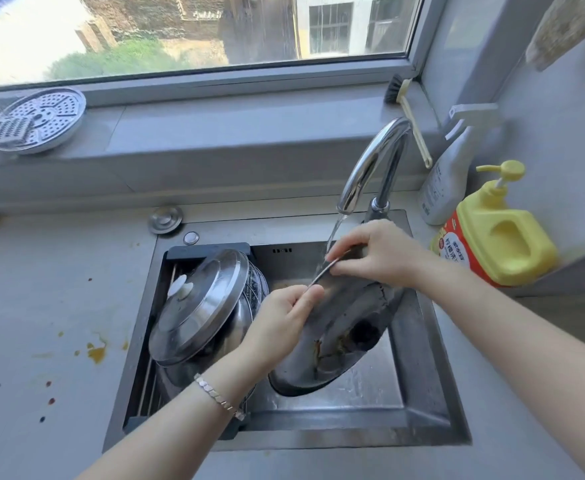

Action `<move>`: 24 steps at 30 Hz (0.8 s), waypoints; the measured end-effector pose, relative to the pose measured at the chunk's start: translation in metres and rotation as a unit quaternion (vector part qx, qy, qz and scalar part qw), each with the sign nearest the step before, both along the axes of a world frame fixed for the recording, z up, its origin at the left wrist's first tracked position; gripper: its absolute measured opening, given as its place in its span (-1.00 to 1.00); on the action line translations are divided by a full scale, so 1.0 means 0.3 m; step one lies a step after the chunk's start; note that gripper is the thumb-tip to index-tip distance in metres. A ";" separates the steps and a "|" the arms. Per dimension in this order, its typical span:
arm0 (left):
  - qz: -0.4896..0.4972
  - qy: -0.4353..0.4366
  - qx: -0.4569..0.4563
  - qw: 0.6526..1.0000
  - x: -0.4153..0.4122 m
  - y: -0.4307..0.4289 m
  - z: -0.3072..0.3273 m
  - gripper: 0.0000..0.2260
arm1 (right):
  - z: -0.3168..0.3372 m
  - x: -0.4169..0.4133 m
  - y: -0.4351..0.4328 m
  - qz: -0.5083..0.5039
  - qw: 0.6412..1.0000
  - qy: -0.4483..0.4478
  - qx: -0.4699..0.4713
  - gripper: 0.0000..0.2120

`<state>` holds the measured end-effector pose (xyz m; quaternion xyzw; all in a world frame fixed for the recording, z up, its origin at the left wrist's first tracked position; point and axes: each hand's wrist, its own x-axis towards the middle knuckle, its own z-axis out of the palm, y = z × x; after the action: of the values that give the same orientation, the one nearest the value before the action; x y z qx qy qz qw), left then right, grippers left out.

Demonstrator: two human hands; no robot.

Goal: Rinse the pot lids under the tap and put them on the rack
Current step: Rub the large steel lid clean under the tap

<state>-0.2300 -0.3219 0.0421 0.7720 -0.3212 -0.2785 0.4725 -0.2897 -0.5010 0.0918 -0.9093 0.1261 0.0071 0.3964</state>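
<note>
Left hand [280, 323], right hand [377, 254] pinching lid [339, 327] rim, under tap [365, 168]

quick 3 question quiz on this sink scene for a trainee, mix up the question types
1. True or false: water runs from the tap onto the held lid, which the left hand and right hand both grip.
2. Where is the knobbed lid? A on the windowsill; B atop the steel ware on the rack; C on the counter.
3. Which wrist wears the bracelet?
Key: 1 true; 2 B; 3 left.
</note>
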 end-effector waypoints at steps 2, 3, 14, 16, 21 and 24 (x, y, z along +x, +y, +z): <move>0.074 0.006 0.001 0.997 -0.001 0.004 0.003 -0.56 | -0.089 0.022 0.028 -0.086 0.993 -0.074 -0.015 -0.79; 0.109 0.012 0.006 0.994 -0.002 0.004 0.011 -0.56 | -0.129 0.037 0.051 -0.130 0.989 -0.077 -0.002 -0.71; 0.325 0.172 0.003 0.930 0.062 -0.005 0.019 -0.54 | -0.249 0.074 0.389 -0.044 0.997 -0.052 -0.022 -0.34; 0.334 0.123 0.024 0.934 0.049 -0.001 0.027 -0.55 | -0.266 0.127 0.313 -0.121 0.993 0.008 0.001 -0.44; 0.324 0.107 -0.005 0.940 0.042 -0.022 0.034 -0.53 | -0.213 0.171 0.307 -0.169 0.984 0.041 0.025 -0.50; 0.335 0.150 -0.019 0.930 0.045 -0.019 0.029 -0.53 | -0.210 0.135 0.364 -0.070 0.998 -0.008 -0.004 -0.50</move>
<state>-0.2165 -0.3275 0.0507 0.7748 0.0256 -0.2102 0.5956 -0.2491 -0.3920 0.0289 -0.9000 0.1860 -0.0280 0.3931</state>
